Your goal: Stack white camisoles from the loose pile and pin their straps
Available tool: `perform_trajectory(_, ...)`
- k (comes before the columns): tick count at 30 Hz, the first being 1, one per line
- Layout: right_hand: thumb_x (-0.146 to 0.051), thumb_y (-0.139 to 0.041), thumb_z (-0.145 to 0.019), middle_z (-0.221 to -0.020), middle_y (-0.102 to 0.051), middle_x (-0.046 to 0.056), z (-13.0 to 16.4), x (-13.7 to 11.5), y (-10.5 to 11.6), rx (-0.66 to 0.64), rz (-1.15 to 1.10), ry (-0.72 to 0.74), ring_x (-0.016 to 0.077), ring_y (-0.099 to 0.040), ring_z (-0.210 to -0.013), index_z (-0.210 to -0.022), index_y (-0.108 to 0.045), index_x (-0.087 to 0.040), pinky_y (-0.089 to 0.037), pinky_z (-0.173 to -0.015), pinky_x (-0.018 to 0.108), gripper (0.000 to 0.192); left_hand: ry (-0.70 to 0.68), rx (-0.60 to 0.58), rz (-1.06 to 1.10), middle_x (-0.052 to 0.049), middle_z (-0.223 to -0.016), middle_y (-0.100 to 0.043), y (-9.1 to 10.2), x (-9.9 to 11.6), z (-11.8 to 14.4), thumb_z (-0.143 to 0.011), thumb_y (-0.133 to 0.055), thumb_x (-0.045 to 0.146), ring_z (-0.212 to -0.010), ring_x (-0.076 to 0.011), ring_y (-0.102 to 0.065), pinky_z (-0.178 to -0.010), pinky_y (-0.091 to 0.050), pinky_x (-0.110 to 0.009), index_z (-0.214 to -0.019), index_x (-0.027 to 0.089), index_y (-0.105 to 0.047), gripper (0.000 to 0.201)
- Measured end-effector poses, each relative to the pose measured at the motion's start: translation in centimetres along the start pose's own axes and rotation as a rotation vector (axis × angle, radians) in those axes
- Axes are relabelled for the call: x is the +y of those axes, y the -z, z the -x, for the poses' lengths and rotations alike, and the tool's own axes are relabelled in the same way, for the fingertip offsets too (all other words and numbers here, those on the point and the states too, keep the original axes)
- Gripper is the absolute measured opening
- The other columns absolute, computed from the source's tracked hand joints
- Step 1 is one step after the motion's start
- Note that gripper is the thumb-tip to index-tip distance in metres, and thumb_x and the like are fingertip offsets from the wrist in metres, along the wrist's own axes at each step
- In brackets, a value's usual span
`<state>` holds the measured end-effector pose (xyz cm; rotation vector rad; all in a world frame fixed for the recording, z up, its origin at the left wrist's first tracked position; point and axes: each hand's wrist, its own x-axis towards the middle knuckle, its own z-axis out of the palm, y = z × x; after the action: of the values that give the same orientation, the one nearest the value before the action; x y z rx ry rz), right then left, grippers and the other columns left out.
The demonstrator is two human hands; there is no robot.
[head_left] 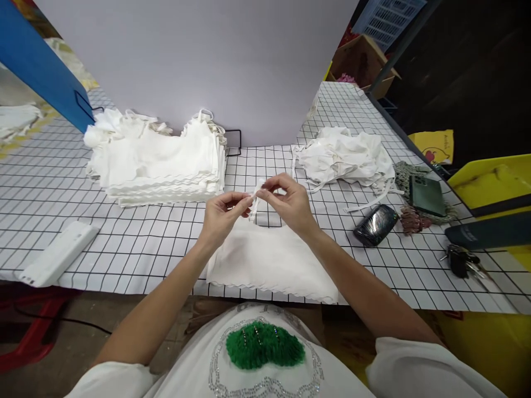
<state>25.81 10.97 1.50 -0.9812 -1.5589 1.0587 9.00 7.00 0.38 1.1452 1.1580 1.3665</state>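
A white garment (271,257) with a wavy hem lies flat at the table's front edge, right before me. Above its top edge, a thin white strap (256,200) rises between my hands. My left hand (226,215) pinches the strap between thumb and fingers. From the other side, my right hand (288,202) closes on the same strap, fingertips almost touching those of the left. The fingers partly hide the strap, so I cannot tell whether it is looped or knotted.
A neat stack of white garments (161,160) stands back left, a looser white pile (344,157) back right. On the right lie a black wrapped object (375,225), a green phone (427,195), keys (462,262) and a dark bottle (489,231). A white power strip (60,254) lies left.
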Motion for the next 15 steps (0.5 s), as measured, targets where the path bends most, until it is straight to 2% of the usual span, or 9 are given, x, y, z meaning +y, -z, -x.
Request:
perform_trajectory(2,-0.043,-0.076,-0.082,-0.116,-0.066,0.006,-0.2,-0.2,0.6,-0.061,0.111,0.092,0.0224,-0.060,-0.109,-0.102,-0.071,-0.026,-0.050,-0.097,0.043,0.027,-0.045,-0.069,-0.141,-0.003,-0.074,-0.070,0.6,0.1,-0.2,-0.076,-0.082,0.036,-0.064,-0.0134,-0.062,-0.061,-0.052,-0.028,-0.075,0.019,-0.076,0.018)
perform_trajectory(4,-0.042,-0.070,-0.088,-0.124,-0.065,0.005,-0.2,0.0,1.1,-0.289,0.126,0.080,0.0238,-0.054,-0.126,-0.111,-0.070,-0.028,-0.043,-0.107,0.046,0.027,-0.080,-0.148,-0.251,-0.003,-0.075,-0.071,1.2,0.0,-0.1,-0.079,-0.079,0.036,-0.067,-0.0140,-0.062,-0.062,-0.052,-0.028,-0.076,0.020,-0.076,0.017)
perform_trajectory(6,-0.044,-0.064,-0.091,-0.117,-0.069,0.005,-0.2,0.6,1.1,-0.508,0.074,-0.031,0.0235,-0.057,-0.122,-0.109,-0.073,-0.027,-0.045,-0.104,0.044,0.027,-0.097,-0.208,-0.313,-0.004,-0.078,-0.072,1.5,-0.1,0.1,-0.083,-0.075,0.037,-0.072,-0.0154,-0.064,-0.065,-0.052,-0.029,-0.080,0.020,-0.076,0.017)
perform_trajectory(7,-0.047,-0.064,-0.091,-0.110,-0.071,0.005,-0.1,1.0,1.1,-0.564,0.040,-0.101,0.0227,-0.061,-0.113,-0.106,-0.075,-0.026,-0.048,-0.098,0.042,0.028,-0.099,-0.219,-0.331,-0.004,-0.079,-0.072,1.6,-0.1,0.1,-0.084,-0.073,0.037,-0.074,-0.0160,-0.065,-0.066,-0.052,-0.029,-0.081,0.020,-0.076,0.017)
perform_trajectory(9,-0.050,-0.068,-0.087,-0.095,-0.073,0.005,-0.1,1.7,0.9,-0.576,-0.019,-0.231,0.0196,-0.064,-0.091,-0.098,-0.077,-0.023,-0.051,-0.082,0.037,0.031,-0.093,-0.215,-0.350,-0.004,-0.079,-0.072,1.5,-0.1,0.2,-0.085,-0.072,0.036,-0.075,-0.0167,-0.065,-0.067,-0.053,-0.030,-0.081,0.020,-0.075,0.017)
perform_trajectory(11,-0.051,-0.075,-0.080,-0.082,-0.071,0.003,0.0,2.3,0.8,-0.514,-0.053,-0.310,0.0171,-0.061,-0.078,-0.088,-0.077,-0.020,-0.048,-0.073,0.034,0.032,-0.084,-0.189,-0.350,-0.004,-0.078,-0.071,1.4,-0.2,0.4,-0.084,-0.072,0.036,-0.074,-0.0170,-0.065,-0.067,-0.053,-0.031,-0.079,0.020,-0.074,0.017)
perform_trajectory(15,-0.046,-0.075,-0.079,-0.080,-0.069,0.003,0.2,2.8,1.6,-0.424,0.006,-0.265,0.0178,-0.059,-0.080,-0.079,-0.075,-0.020,-0.044,-0.078,0.036,0.026,-0.081,-0.164,-0.377,-0.005,-0.080,-0.070,1.4,-1.4,1.2,-0.085,-0.071,0.039,-0.076,-0.0187,-0.063,-0.070,-0.051,-0.033,-0.081,0.021,-0.072,0.018)
